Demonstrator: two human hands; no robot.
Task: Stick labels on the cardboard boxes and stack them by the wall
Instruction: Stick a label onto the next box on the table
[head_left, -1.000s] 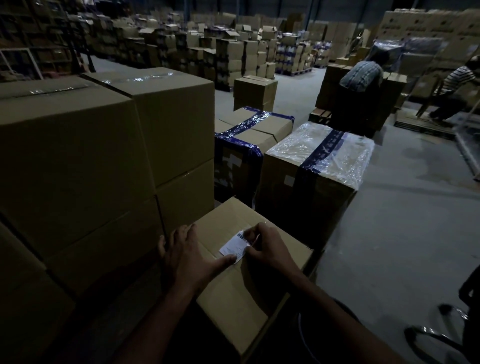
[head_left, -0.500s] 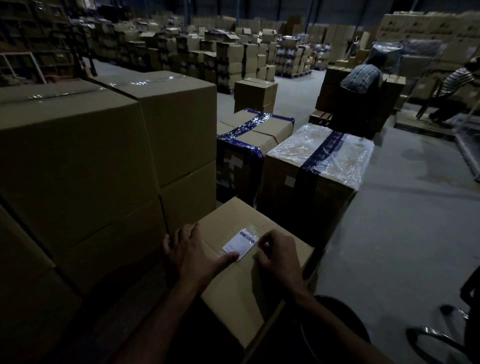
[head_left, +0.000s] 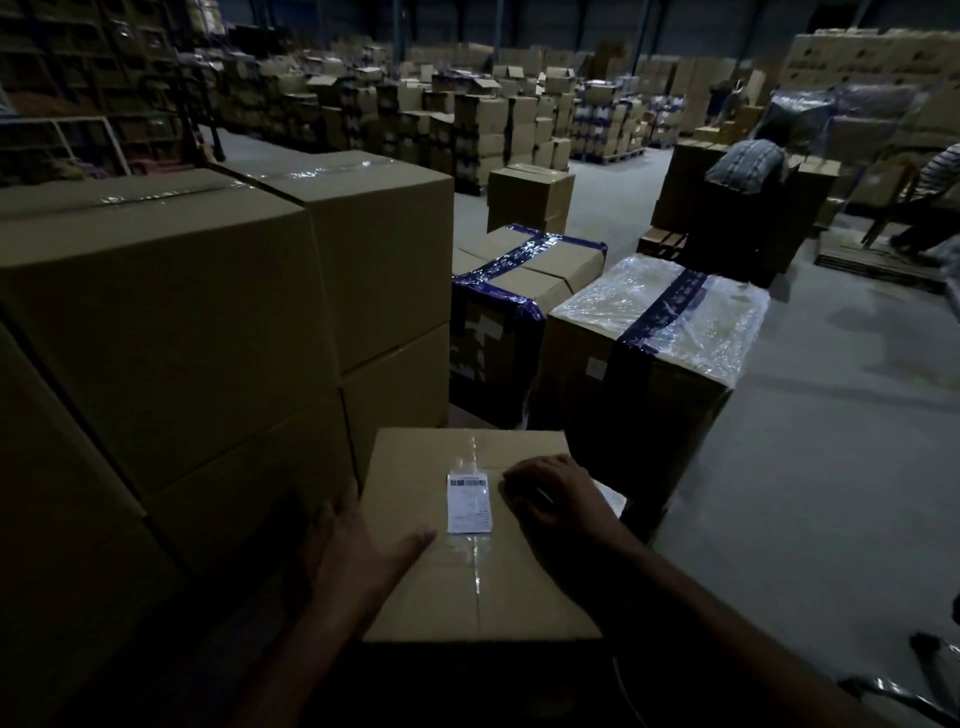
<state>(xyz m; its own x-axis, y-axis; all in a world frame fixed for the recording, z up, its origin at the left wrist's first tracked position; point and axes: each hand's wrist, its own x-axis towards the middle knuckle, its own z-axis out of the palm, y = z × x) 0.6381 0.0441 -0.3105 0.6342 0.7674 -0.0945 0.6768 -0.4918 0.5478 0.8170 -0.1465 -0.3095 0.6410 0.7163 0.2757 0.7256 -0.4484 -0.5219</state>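
Note:
A brown cardboard box (head_left: 431, 587) sits low in front of me, its top seam taped. A white label (head_left: 468, 503) with a barcode lies flat on the top, over the tape. My left hand (head_left: 353, 561) grips the box's left edge, thumb lying on the top and fingers over the side. My right hand (head_left: 553, 499) rests on the box's top right part, just right of the label, fingers curled down on the cardboard. Neither hand touches the label.
Tall stacks of large brown boxes (head_left: 171, 322) stand close on the left. Two boxes wrapped with blue tape (head_left: 524, 270) and plastic film (head_left: 660, 312) stand behind. Two people (head_left: 748, 161) work at the far right. Bare concrete floor (head_left: 831, 467) lies to the right.
The box has turned square to me and the label now lies flat on it. My left hand slid to the box's left edge; my right hand moved off the label onto the right side.

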